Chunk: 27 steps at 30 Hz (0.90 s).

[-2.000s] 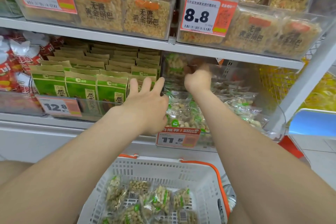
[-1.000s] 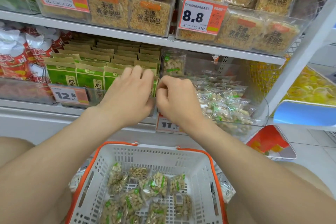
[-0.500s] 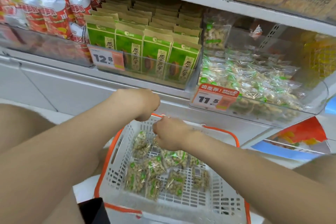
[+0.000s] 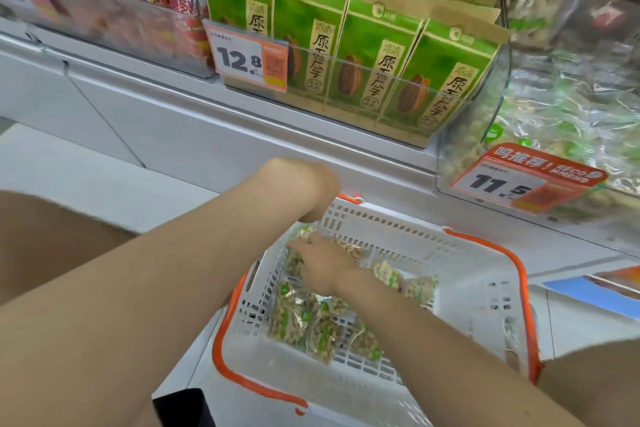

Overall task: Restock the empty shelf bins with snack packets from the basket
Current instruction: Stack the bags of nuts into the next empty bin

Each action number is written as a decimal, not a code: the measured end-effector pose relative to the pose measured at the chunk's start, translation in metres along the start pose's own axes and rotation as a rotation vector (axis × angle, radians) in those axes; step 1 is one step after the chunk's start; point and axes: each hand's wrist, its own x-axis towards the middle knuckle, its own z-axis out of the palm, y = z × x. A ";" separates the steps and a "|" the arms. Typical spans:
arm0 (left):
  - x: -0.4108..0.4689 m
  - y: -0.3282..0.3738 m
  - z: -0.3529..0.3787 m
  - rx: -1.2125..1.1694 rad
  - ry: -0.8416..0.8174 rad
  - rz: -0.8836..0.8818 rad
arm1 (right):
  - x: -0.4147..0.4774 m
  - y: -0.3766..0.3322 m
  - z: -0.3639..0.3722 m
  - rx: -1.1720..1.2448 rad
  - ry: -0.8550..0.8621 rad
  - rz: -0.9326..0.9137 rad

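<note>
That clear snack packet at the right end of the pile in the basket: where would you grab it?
Probably by its free right edge, pinched from straight above. The packet lies nearly flat on the floor of the basket with nothing against its right side, and the basket's tall walls would block a sideways approach.

The basket (image 4: pixel 467 270) is showing as matt white perforated plastic with a glossy orange rim. The snack packets (image 4: pixel 301 319) are glinting — clear, crinkled film. The green bags (image 4: pixel 367 31) are looking like matt kraft paper behind a glossy clear-plastic bin front (image 4: pixel 485 107); the shelf (image 4: pixel 242 135) is looking smooth and pale.
</note>
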 end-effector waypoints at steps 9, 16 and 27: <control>0.016 -0.006 0.008 0.015 -0.054 -0.013 | 0.022 0.006 0.020 0.019 0.180 0.121; 0.012 -0.002 0.002 0.062 -0.082 -0.034 | -0.003 0.034 -0.013 0.063 0.302 0.088; -0.015 -0.003 -0.012 -0.177 -0.040 0.117 | -0.109 0.015 -0.069 -0.046 0.992 -0.424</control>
